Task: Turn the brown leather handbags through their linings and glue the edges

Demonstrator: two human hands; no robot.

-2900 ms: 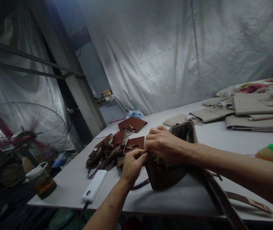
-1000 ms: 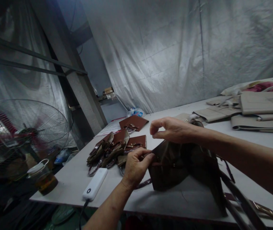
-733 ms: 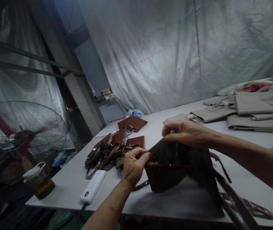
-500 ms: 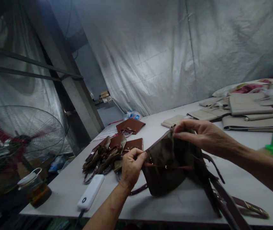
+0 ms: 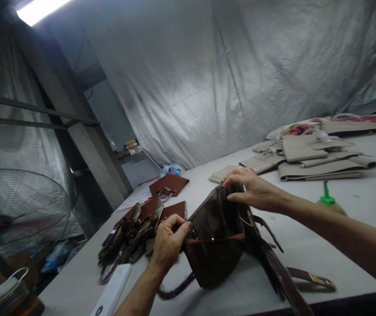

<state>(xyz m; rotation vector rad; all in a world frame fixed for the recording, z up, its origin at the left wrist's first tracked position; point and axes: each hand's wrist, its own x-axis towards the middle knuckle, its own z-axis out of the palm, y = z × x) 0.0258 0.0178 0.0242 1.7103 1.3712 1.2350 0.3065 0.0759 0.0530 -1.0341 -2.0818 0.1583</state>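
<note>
- hanging across the back, a silvery sheet (image 5: pixel 181 87) fills much of the upper view.
- a white worktop (image 5: pixel 372 186) runs below it, carrying the things listed further down.
- a grey pillar (image 5: pixel 87 149) slants at left, and a wire-caged fan (image 5: pixel 23 197) stands in front of it.
- a pile of flat beige pieces (image 5: pixel 306 149) lies on the far right part of the worktop.
- a dark brown bag (image 5: pixel 212 267) stands at the near middle of the worktop, between the two hands, its mouth upward and a reddish strip across its side.
- the left hand (image 5: pixel 168 241) is closed in a pinch, thumb against fingers, on the bag's left upper corner.
- the right hand (image 5: pixel 252 188) curls around the bag's upper edge, thumb and fingers slightly parted with the rim between them.
- brown and olive pieces (image 5: pixel 146 210) lie bunched just beyond the left hand; a single brown panel (image 5: pixel 168 184) lies behind them.
- a jar (image 5: pixel 6 298) with amber contents is at lower left, partly cut off.
- a white device (image 5: pixel 112 292) lies beside the left forearm.
- a bottle (image 5: pixel 337 207) with a green nozzle shows behind the right forearm.
- a dark strap (image 5: pixel 300 274) with a gold-coloured buckle (image 5: pixel 321 281) lies right of the bag.
</note>
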